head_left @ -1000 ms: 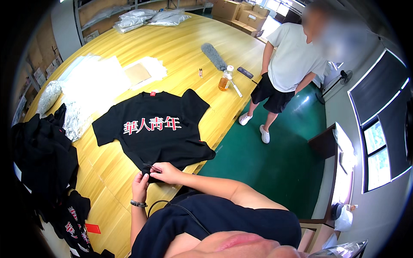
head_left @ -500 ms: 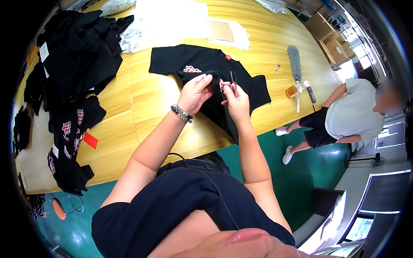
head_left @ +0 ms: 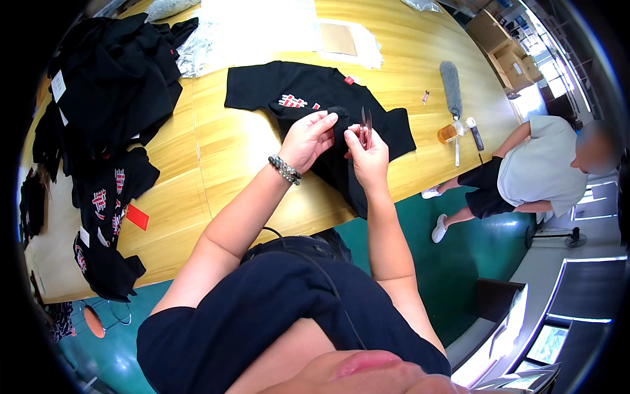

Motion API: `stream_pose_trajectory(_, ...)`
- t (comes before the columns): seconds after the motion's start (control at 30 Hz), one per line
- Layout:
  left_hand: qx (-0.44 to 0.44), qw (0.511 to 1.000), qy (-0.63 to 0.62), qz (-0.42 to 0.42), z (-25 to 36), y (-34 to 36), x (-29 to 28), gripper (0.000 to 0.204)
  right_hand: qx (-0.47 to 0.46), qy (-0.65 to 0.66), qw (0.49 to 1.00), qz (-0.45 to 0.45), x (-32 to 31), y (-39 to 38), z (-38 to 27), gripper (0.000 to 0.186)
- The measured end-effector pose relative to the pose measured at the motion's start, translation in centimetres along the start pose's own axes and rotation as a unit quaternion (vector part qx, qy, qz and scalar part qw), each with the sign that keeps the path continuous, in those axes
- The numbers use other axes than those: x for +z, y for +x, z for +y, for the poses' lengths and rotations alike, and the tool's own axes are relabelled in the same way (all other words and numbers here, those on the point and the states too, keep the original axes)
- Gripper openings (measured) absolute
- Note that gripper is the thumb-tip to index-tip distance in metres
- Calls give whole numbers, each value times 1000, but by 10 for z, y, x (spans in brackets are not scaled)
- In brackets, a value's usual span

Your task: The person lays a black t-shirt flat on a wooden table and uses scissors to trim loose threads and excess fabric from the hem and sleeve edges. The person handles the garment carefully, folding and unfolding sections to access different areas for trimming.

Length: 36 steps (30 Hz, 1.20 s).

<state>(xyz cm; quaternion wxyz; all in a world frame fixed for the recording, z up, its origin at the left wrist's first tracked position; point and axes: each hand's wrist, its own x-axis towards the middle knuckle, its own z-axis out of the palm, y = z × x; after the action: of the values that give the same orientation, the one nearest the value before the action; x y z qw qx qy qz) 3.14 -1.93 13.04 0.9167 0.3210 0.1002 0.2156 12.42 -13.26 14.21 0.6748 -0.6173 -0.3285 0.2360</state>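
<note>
Head | left hand (head_left: pixel 306 142): grip pinching black shirt (head_left: pixel 328 92) | right hand (head_left: pixel 371 164): grip around snips (head_left: pixel 369 127)

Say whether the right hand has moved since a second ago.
Yes: the right hand has moved toward the amber-liquid bottle on the wooden table.

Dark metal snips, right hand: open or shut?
Open: the dark metal snips in the right hand show their blade tips apart.

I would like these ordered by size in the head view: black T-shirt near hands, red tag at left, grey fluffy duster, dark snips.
Black T-shirt
Grey fluffy duster
Red tag
Dark snips: unsure against tag; right hand partly hides them
</note>
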Motion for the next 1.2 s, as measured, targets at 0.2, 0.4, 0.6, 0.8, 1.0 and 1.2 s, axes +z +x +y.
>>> stream_pose_trajectory(0.2,-11,1000,1,5,10,-9,4,18,46,16,998,27,-20,3,28,16)
stream_pose_trajectory(0.4,2,997,68,-23,24,-49,-30,33,-63,-408,908,76,-108,-19,167,12)
stream_pose_trajectory(0.6,43,971,166,164,33,-123,-119,24,139,-498,854,62,-140,-91,182,21)
stream_pose_trajectory(0.8,44,907,321,271,18,-169,-210,15,182,-441,865,157,-166,-98,193,31)
stream_pose_trajectory(1.0,182,819,446,312,13,-177,-251,15,271,-354,895,-3,-172,-84,215,25)
stream_pose_trajectory(1.2,208,688,580,383,34,-185,-242,22,161,-371,912,67,-179,-98,240,21)
